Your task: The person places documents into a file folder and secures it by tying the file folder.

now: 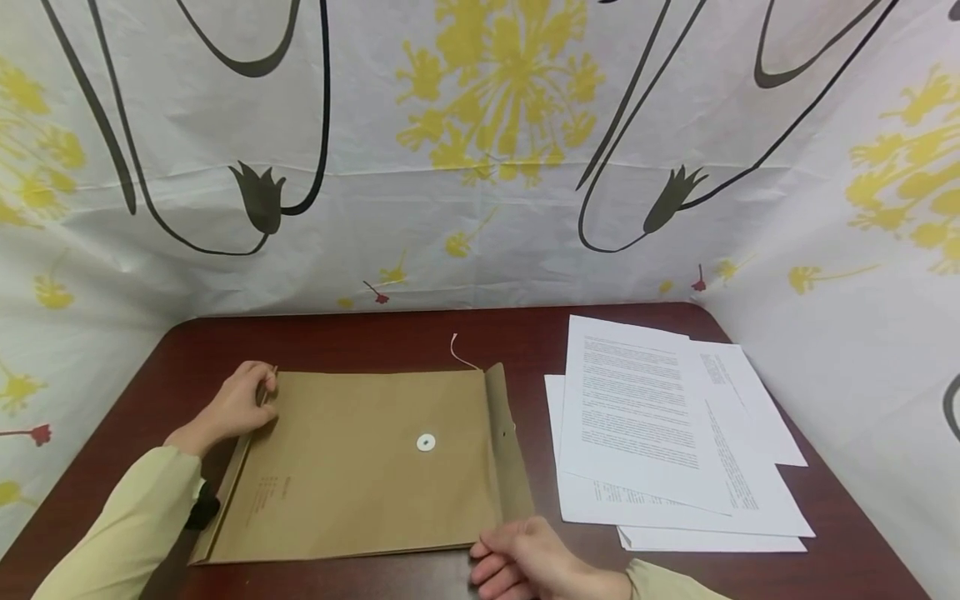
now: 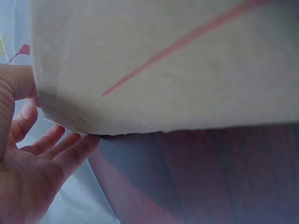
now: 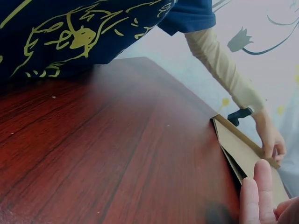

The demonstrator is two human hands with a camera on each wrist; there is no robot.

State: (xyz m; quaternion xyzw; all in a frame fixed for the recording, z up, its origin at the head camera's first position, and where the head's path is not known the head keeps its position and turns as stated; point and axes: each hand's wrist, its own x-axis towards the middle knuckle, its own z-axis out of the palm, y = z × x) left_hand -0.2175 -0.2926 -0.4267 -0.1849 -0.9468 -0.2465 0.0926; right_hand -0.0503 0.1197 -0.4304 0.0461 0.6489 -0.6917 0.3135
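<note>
A brown paper document envelope (image 1: 352,467) lies across the table's left half, with a white button disc (image 1: 426,442) and a thin string (image 1: 465,357) at its far right corner. Its right-hand flap (image 1: 512,450) is folded out. At the far left corner my left hand (image 1: 238,400) grips the edge, thumb on the upper side. In the left wrist view, fingers of that hand (image 2: 42,158) reach the envelope's edge, and a red stroke crosses the paper. My right hand (image 1: 532,560) pinches the near right corner, its fingers (image 3: 263,191) overlapping the envelope in the right wrist view.
Several printed sheets (image 1: 637,408) lie in a loose, overlapping pile to the right of the envelope. The dark red wooden table (image 1: 390,337) meets a flower-patterned white cloth (image 1: 480,250) at the back and sides.
</note>
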